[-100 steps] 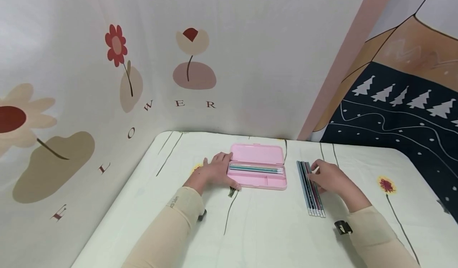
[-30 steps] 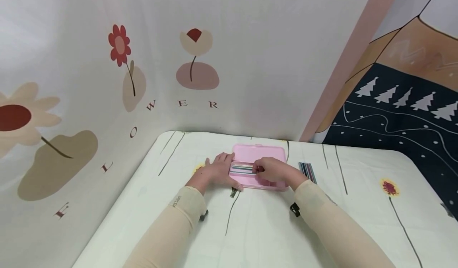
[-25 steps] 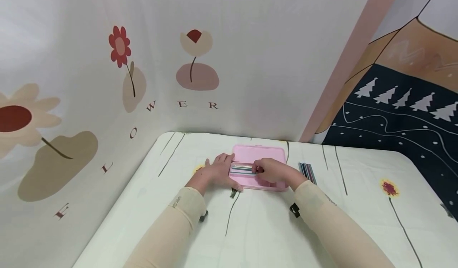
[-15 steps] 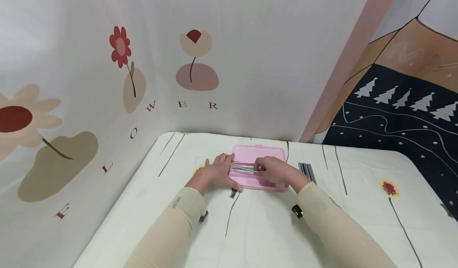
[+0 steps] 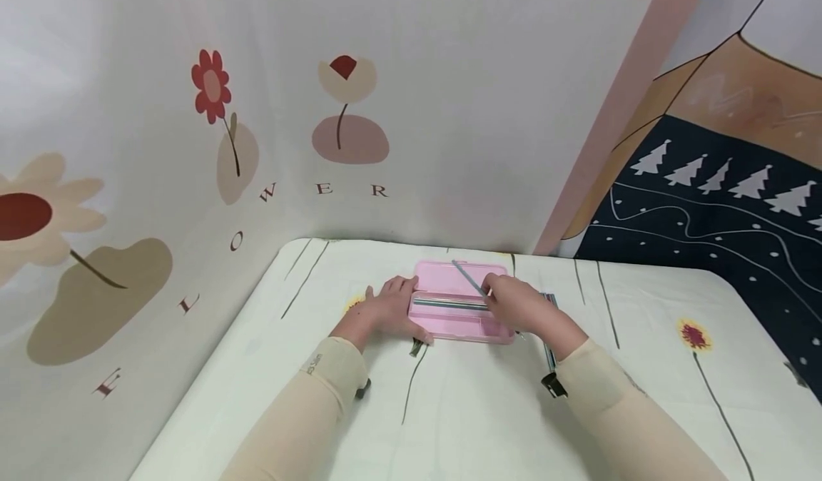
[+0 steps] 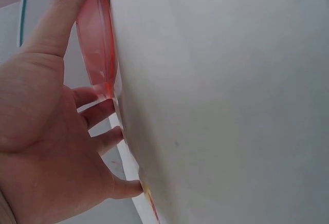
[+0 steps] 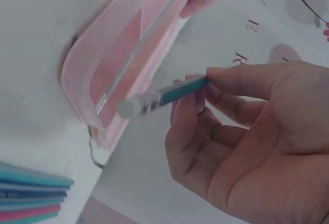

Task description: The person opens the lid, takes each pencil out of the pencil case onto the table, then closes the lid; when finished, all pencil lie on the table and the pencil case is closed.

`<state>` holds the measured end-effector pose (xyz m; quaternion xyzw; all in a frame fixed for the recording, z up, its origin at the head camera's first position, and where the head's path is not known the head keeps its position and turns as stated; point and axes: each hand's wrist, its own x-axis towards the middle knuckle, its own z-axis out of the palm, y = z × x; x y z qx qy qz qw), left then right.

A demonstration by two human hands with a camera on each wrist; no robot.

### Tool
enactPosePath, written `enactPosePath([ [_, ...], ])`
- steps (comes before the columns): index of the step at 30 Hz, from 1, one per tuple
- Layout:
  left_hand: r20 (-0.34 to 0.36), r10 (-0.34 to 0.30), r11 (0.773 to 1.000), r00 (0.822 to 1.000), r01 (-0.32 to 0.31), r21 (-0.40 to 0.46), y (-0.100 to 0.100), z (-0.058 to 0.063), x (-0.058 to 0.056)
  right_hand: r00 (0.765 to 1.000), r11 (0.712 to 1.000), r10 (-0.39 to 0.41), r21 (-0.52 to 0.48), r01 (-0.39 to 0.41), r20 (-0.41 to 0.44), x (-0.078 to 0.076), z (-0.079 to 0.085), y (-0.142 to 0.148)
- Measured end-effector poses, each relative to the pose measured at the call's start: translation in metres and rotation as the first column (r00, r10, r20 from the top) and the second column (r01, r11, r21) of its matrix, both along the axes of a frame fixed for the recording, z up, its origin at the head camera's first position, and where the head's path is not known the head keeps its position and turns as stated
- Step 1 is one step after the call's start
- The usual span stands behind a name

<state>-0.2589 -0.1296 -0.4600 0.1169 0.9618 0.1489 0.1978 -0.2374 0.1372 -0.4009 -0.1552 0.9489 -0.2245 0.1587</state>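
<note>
A person's right hand [image 5: 521, 306], a moment ago down inside the open pink pencil case [image 5: 464, 302], now pinches one teal pencil [image 5: 469, 279] lifted above it, apparently taken back out, while the flat left hand [image 5: 385, 311] steadies the case's left end.

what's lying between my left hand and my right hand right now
In the head view, the open pink pencil case lies between the left hand and the right hand, with pencils inside it.

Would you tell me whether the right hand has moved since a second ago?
Yes. The right hand has shifted right across the pink pencil case, lifting a pencil.
</note>
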Motion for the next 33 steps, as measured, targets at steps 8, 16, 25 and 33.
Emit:
enactPosePath([
  [8,-0.002,0.002,1.0,1.0,-0.002,-0.009,0.0,0.0,0.001,0.998,0.999,-0.046,0.01,0.047,-0.047,0.015,0.007,0.023],
  [16,0.008,0.002,1.0,1.0,-0.002,-0.014,0.001,0.001,0.001,0.994,0.994,-0.109,-0.019,0.11,0.017,0.027,0.007,0.06],
  [25,0.009,-0.001,1.0,1.0,0.001,-0.011,0.002,0.004,0.002,0.97,0.977,-0.207,-0.021,0.211,0.13,0.029,-0.007,0.095],
  [33,0.009,0.004,1.0,1.0,-0.004,-0.011,0.002,0.005,0.002,0.939,0.955,-0.264,-0.078,0.287,0.22,0.027,-0.026,0.12],
])
